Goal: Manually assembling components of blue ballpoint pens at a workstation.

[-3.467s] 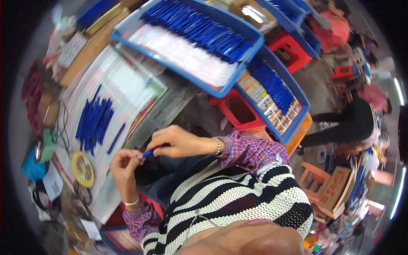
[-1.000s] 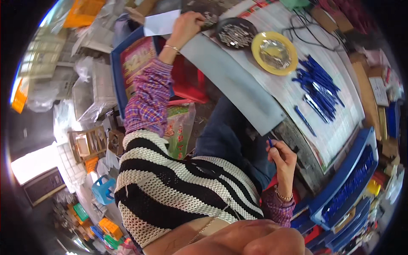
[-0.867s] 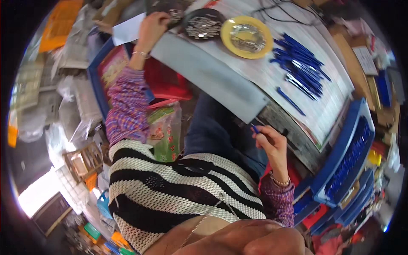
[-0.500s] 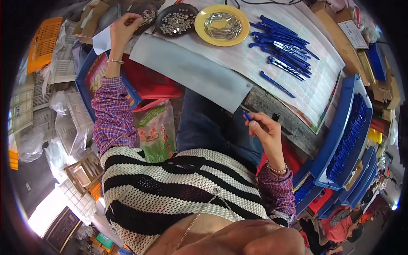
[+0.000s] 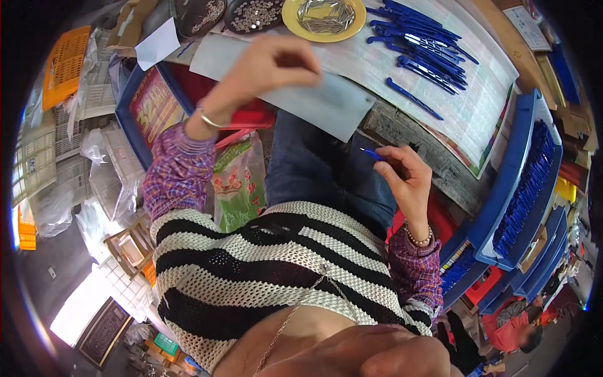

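Observation:
My left hand [image 5: 271, 68] is above the grey sheet [image 5: 326, 103], thumb and fingertips pinched together and smeared by motion. Whatever they hold is too small to make out. Over my lap, my right hand [image 5: 408, 182] pinches a blue plastic piece [image 5: 372, 154] with a thin shiny tip pointing left; the rest is hidden by the fingers. Beyond the hands stand a dark dish of tiny metal parts [image 5: 207, 16], a second dark dish of round silvery bits [image 5: 254, 16] and a yellow plate [image 5: 360, 28] of thin metal pieces. Long slim blue pieces [image 5: 418, 47] lie piled to their right.
One blue piece [image 5: 414, 99] lies apart near the worn table edge [image 5: 433, 154]. At right stands a blue crate [image 5: 480, 232] full of blue pieces. A blue-rimmed tray [image 5: 129, 119], a white paper [image 5: 157, 45] and a plastic bag [image 5: 239, 182] are at left.
My left hand has come away from the far left dish, moving right and nearer over the grey sheet. My right hand keeps its pinch on the blue piece, whose shiny tip now shows.

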A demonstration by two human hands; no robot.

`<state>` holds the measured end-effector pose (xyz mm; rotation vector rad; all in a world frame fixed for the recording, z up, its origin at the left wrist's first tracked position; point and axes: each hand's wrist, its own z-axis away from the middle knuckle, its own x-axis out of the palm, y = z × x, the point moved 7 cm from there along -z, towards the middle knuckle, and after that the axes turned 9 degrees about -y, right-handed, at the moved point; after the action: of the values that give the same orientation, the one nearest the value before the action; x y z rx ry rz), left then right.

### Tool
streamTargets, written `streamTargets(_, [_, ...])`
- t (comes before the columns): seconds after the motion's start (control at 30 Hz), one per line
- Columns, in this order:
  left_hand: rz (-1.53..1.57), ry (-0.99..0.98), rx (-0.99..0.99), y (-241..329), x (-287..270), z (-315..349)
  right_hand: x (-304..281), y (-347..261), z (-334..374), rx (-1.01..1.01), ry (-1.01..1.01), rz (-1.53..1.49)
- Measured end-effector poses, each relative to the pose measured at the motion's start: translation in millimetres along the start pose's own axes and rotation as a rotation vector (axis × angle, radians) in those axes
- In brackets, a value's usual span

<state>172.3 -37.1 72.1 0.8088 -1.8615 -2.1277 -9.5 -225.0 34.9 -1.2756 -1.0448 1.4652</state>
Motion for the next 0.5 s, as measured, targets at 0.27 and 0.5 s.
streamTargets(0.27, [0.047, -0.405, 0.152, 16.2, 117.5, -23.1, -1.7, -28.3, 5.7, -0.156, 0.053, 0.252])
streamTargets(0.5, [0.062, -0.428, 0.104, 11.9, 126.3, -26.1, -3.0, -21.8, 9.1, -0.145, 0.032, 0.253])
